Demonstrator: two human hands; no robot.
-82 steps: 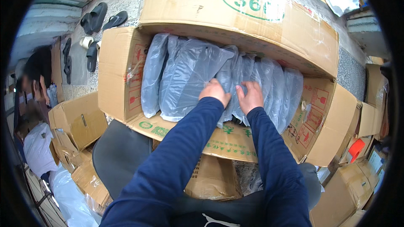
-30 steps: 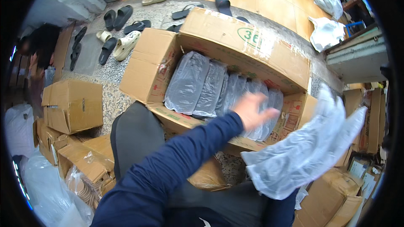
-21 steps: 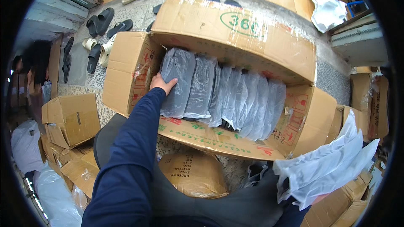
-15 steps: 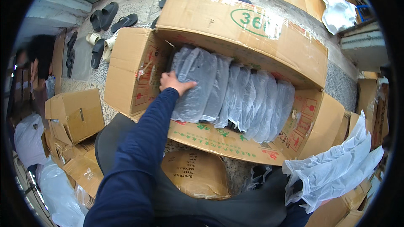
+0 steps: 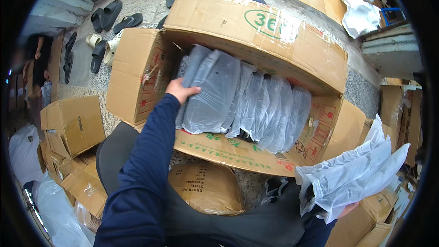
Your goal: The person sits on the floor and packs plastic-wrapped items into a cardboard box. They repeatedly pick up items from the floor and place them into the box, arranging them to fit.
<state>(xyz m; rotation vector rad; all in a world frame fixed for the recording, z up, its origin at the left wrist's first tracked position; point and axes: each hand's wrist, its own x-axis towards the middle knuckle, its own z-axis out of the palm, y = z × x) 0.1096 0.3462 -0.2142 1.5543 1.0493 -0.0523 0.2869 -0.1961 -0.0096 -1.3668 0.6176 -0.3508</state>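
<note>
A large open cardboard box (image 5: 256, 32) lies on the speckled floor with its flaps spread out. The far flap carries a green oval mark, the near flap (image 5: 228, 148) a line of green print, and the side flaps small red symbols. Inside the box a row of dark items in clear plastic bags (image 5: 260, 110) stands on edge, packed side by side from left to right.

The left hand (image 5: 180, 90) reaches forward on a straight arm in a dark blue sleeve. Its fingers curl over the edge of the leftmost bagged item (image 5: 212, 91), gripping it; that item sits higher than the rest of the row and leans to the left.

The right hand (image 5: 345, 210) is low at the right, almost wholly covered by a bundle of empty clear plastic bags (image 5: 352, 174) that it holds. Only a sliver of the hand shows beneath the bags, so how the fingers close cannot be made out.

Smaller brown boxes (image 5: 73, 123) sit at the left, one with a dark slot in its side. Another printed brown box (image 5: 206, 187) lies just in front of the near flap. Dark and pale sandals (image 5: 103, 16) lie scattered on the floor at the upper left, and white bags (image 5: 361, 13) at the upper right. A person at the far left edge is cut off and blurred
</note>
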